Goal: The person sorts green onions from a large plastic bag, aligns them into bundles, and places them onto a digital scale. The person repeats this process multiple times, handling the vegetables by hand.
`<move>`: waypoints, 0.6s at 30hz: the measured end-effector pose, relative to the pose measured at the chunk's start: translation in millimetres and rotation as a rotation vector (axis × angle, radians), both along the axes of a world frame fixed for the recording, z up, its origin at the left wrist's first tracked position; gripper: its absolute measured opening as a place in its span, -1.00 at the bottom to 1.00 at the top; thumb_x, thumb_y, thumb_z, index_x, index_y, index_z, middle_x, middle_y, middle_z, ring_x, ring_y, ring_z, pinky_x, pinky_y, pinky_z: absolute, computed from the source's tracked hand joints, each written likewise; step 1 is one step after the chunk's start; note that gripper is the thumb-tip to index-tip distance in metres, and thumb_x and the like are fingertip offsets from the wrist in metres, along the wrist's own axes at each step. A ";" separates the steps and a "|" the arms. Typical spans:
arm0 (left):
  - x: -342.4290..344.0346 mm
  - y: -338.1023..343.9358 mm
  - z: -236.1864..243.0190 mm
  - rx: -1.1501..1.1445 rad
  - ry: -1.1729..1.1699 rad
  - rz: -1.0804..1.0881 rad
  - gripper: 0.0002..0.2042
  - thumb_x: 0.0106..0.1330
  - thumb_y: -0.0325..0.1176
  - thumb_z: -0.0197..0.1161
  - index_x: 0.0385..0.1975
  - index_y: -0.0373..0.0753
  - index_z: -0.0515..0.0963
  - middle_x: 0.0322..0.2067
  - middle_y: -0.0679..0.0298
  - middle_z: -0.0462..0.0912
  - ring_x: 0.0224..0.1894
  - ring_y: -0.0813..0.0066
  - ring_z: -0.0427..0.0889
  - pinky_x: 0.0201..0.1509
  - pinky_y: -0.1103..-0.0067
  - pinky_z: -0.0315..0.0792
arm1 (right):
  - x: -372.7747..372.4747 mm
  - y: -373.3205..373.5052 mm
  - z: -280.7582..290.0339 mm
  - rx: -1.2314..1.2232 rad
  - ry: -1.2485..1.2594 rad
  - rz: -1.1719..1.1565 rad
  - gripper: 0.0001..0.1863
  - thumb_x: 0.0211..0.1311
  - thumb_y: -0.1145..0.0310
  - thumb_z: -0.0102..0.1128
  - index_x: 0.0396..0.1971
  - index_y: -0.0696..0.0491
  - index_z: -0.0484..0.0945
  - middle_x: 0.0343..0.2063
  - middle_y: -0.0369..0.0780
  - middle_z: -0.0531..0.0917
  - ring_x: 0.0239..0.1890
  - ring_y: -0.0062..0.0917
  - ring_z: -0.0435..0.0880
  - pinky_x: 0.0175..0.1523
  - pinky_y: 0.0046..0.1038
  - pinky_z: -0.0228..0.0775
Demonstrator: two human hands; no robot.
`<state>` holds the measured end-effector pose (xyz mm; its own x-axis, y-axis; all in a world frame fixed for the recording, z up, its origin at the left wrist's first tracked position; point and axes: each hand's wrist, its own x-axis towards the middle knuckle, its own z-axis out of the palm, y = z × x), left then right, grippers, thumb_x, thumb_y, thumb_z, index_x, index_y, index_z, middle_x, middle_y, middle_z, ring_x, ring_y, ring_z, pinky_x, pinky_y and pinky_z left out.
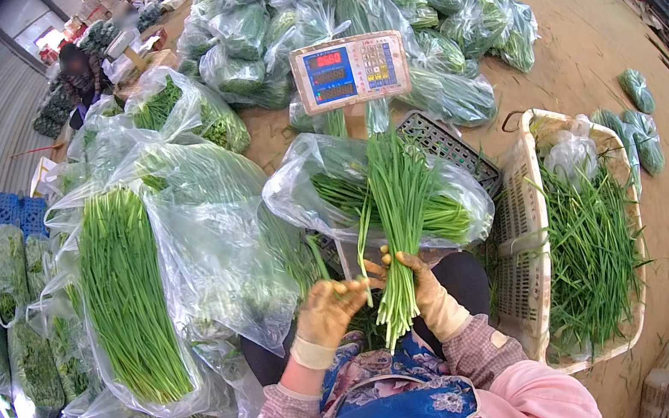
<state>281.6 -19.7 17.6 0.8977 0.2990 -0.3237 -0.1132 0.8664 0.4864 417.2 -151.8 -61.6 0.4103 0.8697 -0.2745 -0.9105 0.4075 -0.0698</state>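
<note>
The right hand [432, 294] wraps the pale lower stalks of a long, thin-leaved green bundle [399, 199] at mid-frame, probably to keep the stalks aligned; the left hand [326, 316] bunches its fingers beside a slender loose stalk [366, 234], whether pinching it I cannot tell; an open clear plastic bag [286, 188] lies behind, seemingly for easy reach; a cream perforated plastic crate [527, 267] hems in the right of frame, a bulging transparent sack [213, 236] the left.

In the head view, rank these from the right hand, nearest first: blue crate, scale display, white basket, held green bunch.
1. Held green bunch: in the right hand
2. White basket: to its right
3. Scale display: ahead
4. Blue crate: far left
</note>
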 end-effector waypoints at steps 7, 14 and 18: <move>-34.5 -30.9 -29.5 -0.053 0.041 -0.166 -0.83 0.22 -0.25 0.11 -0.45 -0.21 0.46 -0.32 0.20 0.56 -0.05 0.15 0.49 0.06 0.25 0.35 | -0.7 -5.3 20.7 0.223 0.079 -0.023 -0.67 0.11 0.34 0.12 -0.13 0.13 0.40 -0.38 -0.29 0.56 -0.13 -0.29 0.56 -0.10 -0.29 0.56; -45.5 -41.2 -22.0 0.126 0.106 -0.304 -0.80 0.28 -0.23 0.06 -0.45 -0.23 0.44 -0.38 0.21 0.55 -0.14 0.27 0.52 0.00 0.29 0.36 | -8.0 -19.6 30.9 0.194 0.002 0.030 -0.58 0.05 0.37 0.19 -0.07 0.13 0.36 -0.43 -0.29 0.49 -0.30 -0.47 0.51 -0.08 -0.37 0.44; -55.2 -39.5 -28.4 0.225 0.085 -0.444 -0.78 0.31 -0.22 0.02 -0.43 -0.24 0.37 -0.41 0.22 0.52 -0.18 0.32 0.53 -0.01 0.42 0.40 | -13.0 -29.7 48.3 0.193 -0.120 0.056 -0.52 -0.03 0.35 0.27 -0.06 0.12 0.37 -0.48 -0.34 0.47 -0.48 -0.61 0.45 -0.34 -0.57 0.35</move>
<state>226.4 -59.2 -10.8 0.9273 -0.0343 -0.3728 0.2904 0.6945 0.6583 404.2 -181.5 -13.3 0.3796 0.9237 -0.0530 -0.9220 0.3729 -0.1045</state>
